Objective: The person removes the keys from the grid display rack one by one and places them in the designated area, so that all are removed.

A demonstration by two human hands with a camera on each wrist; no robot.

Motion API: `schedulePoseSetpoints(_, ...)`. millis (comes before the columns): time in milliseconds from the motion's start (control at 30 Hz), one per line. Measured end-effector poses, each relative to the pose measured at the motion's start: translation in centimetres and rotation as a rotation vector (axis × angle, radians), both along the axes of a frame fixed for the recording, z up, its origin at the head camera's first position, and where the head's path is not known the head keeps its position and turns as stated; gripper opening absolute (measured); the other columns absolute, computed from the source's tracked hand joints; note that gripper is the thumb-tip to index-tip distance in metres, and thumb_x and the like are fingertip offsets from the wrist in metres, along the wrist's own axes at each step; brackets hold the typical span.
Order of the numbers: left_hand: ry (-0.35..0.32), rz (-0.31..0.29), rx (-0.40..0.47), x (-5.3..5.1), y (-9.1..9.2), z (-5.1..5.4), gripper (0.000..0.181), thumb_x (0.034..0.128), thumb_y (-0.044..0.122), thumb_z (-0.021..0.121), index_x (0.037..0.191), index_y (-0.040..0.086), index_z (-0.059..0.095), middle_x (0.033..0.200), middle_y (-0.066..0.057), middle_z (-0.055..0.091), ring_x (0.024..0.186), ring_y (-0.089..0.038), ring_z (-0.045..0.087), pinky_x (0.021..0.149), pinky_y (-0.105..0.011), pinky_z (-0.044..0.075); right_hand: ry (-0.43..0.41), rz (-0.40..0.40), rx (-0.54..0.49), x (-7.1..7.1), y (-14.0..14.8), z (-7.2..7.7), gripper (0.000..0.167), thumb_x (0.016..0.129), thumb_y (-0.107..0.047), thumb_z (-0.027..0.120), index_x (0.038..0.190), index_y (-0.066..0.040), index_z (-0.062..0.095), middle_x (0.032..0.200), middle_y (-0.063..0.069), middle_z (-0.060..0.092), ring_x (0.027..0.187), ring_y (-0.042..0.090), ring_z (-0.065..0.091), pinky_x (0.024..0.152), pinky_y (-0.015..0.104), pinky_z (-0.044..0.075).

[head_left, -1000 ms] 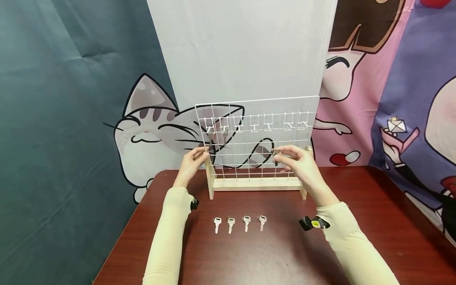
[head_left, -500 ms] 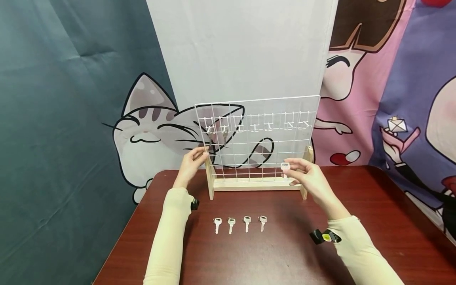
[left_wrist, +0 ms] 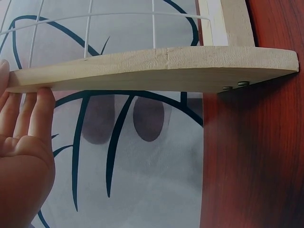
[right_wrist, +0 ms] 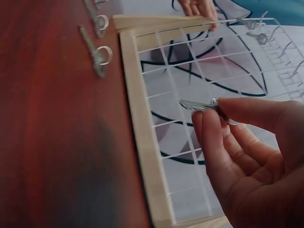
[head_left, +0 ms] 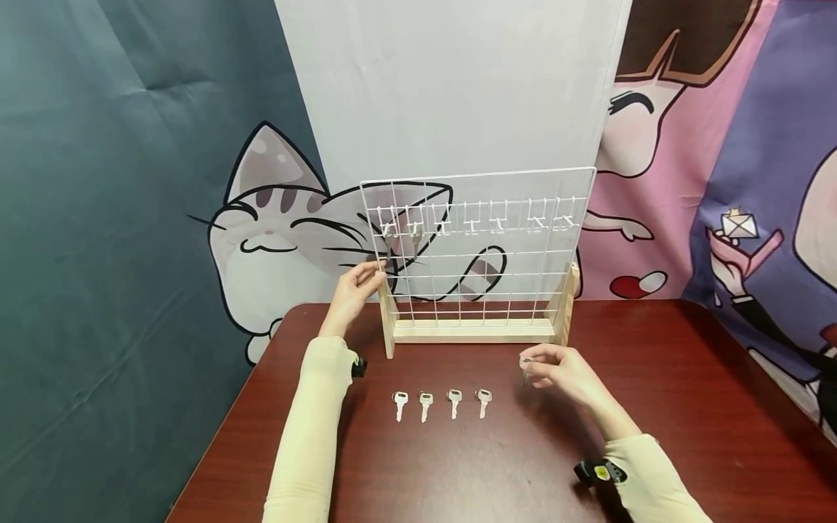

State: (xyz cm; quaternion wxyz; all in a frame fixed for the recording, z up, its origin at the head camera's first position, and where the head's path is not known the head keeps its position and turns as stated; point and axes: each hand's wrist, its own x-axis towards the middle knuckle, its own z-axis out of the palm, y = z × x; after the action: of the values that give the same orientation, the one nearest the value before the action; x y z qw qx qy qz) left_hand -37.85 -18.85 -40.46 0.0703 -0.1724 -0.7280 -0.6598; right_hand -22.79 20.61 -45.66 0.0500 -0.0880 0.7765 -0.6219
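Note:
My left hand (head_left: 352, 294) pinches the left wooden upright (left_wrist: 156, 71) of a white wire grid rack (head_left: 471, 275) between thumb and fingers. My right hand (head_left: 567, 379), just above the table in front of the rack's right side, pinches a silver key (right_wrist: 197, 105) with a small ring between thumb and fingertips. In the head view several more keys (head_left: 484, 404) lie in a row on the table, each with its bow away from me. Two keys (right_wrist: 259, 37) hang from the hooks at the rack's left end.
The rack's hooks (head_left: 498, 224) run in a row across the upper grid. A wooden base bar (head_left: 474, 332) joins its two uprights. The dark red table (head_left: 418, 472) ends against printed cloth (head_left: 261, 276) behind the rack.
My right hand has drawn back from the grid and come down toward the table, still holding the key. My left hand stays on the upright. The view has tilted slightly.

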Motion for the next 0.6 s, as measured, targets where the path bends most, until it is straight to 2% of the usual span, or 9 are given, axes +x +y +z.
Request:
schedulePoseSetpoints(133,-0.012,-0.004,0.014,-0.1,0.0,0.2,0.040,0.1005,0.010,0.064,0.133,-0.012,0.055,0.145,-0.025,0.052,0.133,-0.035,0.052,0.101,-0.026,0.051,0.000,0.022,0.050,-0.1,-0.1,-1.3,0.031,0.091,-0.005,0.071,0.114,0.016,0.064,0.095,0.019,0.073,0.078,0.013,0.068,0.073,0.037,0.063)
schedulePoseSetpoints(233,-0.016,-0.008,0.019,0.0,0.1,0.3,0.038,0.1001,0.008,0.064,0.132,-0.010,0.057,0.145,-0.025,0.050,0.134,-0.037,0.050,0.101,-0.027,0.051,-0.023,0.056,0.050,-0.2,-0.1,-2.3,0.030,0.092,-0.003,0.071,0.113,0.017,0.064,0.094,0.019,0.073,0.078,0.016,0.070,0.073,0.036,0.063)
schedulePoseSetpoints(367,-0.007,0.001,0.006,0.1,0.1,0.3,0.037,0.0997,0.008,0.065,0.132,-0.010,0.058,0.144,-0.025,0.051,0.131,-0.031,0.054,0.101,-0.027,0.052,-0.073,0.095,0.038,-0.2,-0.2,-3.4,0.025,0.093,-0.002,0.069,0.109,0.017,0.065,0.091,0.018,0.073,0.077,0.015,0.069,0.072,0.034,0.063)
schedulePoseSetpoints(467,0.006,0.009,0.001,0.1,0.1,0.2,0.036,0.0994,0.010,0.066,0.130,-0.009,0.059,0.143,-0.023,0.054,0.128,-0.026,0.058,0.100,-0.027,0.052,-0.101,0.117,0.042,-0.3,-0.3,-3.9,0.024,0.093,-0.002,0.069,0.106,0.017,0.065,0.089,0.015,0.072,0.078,0.014,0.068,0.073,0.034,0.063)
schedulePoseSetpoints(600,0.008,0.001,0.015,0.1,0.1,0.2,0.038,0.0989,0.010,0.066,0.130,-0.010,0.058,0.142,-0.024,0.055,0.130,-0.031,0.056,0.100,-0.028,0.052,-0.137,0.123,0.046,-0.2,-0.3,-4.2,0.024,0.093,-0.003,0.069,0.106,0.017,0.065,0.088,0.014,0.073,0.079,0.015,0.068,0.074,0.035,0.063)
